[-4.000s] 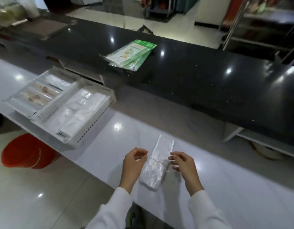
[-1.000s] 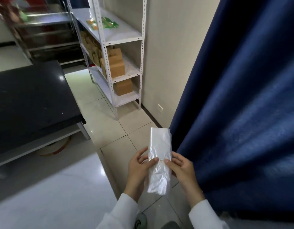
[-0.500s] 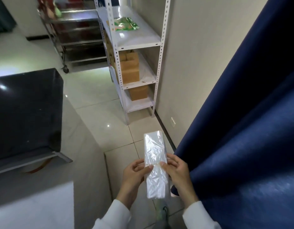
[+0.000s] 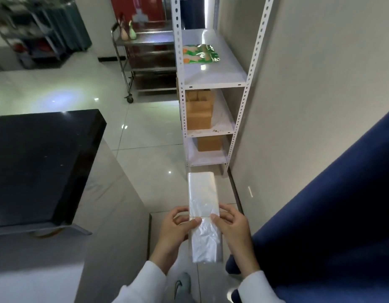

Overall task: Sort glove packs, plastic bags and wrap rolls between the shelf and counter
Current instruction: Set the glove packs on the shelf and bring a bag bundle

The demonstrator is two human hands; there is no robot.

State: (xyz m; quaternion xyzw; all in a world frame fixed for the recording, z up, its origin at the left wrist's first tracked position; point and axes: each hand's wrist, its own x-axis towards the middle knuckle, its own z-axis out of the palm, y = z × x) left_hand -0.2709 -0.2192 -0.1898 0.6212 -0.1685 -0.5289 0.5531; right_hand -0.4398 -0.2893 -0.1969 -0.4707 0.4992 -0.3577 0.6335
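A deep blue curtain (image 4: 333,215) fills the right side of the room, hanging against the pale wall. To the left stands the bench (image 4: 36,162) with its glossy black top, its corner jutting out over the shiny tiled floor (image 4: 145,132). Straight ahead, tight against the wall, rises a white metal shelf (image 4: 213,77) of punched angle posts — its upper board carries a green and orange glove pack (image 4: 200,54) lying flat, well back from the front lip. The two boards below it hold brown cardboard boxes (image 4: 199,115), one stack above and one box beneath. Farther off, past the shelf, a steel trolley (image 4: 143,53) on castors stands with a couple of small bottles on top. Close in front of the person, over the floor and well short of the shelf, is a flat bundle of clear plastic bags (image 4: 203,217), held lengthwise and pointing toward the shelf. The left hand (image 4: 178,230) pinches its left edge at the middle, thumb on top and fingers curled beneath, while the right hand (image 4: 233,228) grips the opposite edge the same way — both in white sleeves.
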